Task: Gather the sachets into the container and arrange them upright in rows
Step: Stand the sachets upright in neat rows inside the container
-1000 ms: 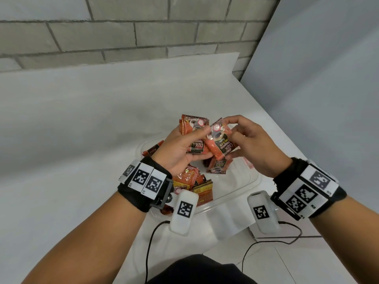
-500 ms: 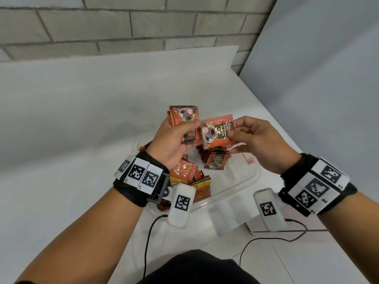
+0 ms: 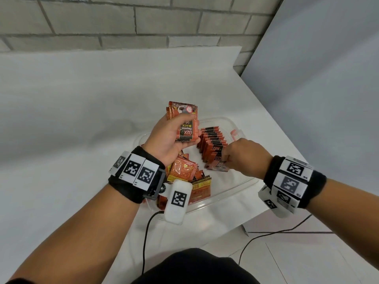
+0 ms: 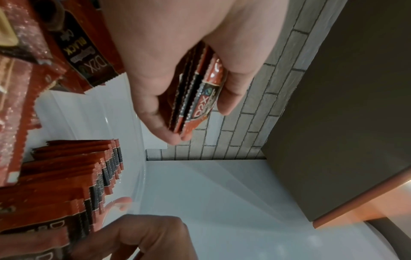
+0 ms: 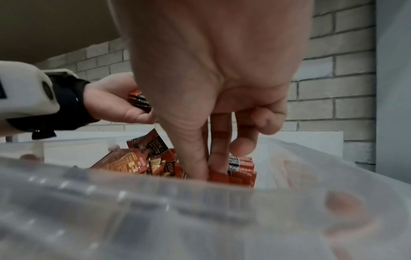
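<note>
Sachets (image 3: 213, 145) stand rowed at the container's (image 3: 242, 184) one o'clock; right hand (image 3: 244, 155) pinches another against the row; left hand (image 3: 170, 138) clutches a stack (image 3: 185, 124) to feed next.

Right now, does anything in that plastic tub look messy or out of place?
Yes. Beside the upright row of sachets in the container, a loose heap of sachets lies flat and crisscrossed under the left hand. The nearest sachet, at the right hand, leans instead of standing.
</note>
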Tool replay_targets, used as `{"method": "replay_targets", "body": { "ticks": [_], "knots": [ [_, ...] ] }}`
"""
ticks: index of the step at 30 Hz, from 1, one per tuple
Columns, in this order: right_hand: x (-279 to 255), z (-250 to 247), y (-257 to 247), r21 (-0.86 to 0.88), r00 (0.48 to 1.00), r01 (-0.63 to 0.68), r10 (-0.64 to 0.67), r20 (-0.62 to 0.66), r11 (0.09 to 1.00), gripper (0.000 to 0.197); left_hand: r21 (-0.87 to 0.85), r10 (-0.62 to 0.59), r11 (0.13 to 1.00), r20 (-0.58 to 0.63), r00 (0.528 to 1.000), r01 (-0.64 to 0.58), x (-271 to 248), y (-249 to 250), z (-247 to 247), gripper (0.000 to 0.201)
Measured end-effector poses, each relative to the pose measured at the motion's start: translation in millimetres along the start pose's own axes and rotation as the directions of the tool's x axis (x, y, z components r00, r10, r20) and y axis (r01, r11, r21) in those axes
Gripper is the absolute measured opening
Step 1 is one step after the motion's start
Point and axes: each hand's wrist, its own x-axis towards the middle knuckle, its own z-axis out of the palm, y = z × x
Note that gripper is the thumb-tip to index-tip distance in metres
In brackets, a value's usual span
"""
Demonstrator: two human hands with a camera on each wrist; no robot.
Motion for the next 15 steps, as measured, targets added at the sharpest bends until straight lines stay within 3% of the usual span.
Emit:
{"method": "replay_targets", "body": {
  "ticks": [15],
  "knots": [
    [6.1, 3.0, -8.6, -0.211, 1.0, 0.016, -0.016, 0.0, 0.977, 0.01, 0.024, -0.05, 0.998, -0.011, 0.999, 0.05, 3.6, -4.4, -1.5, 0.015]
  ]
}}
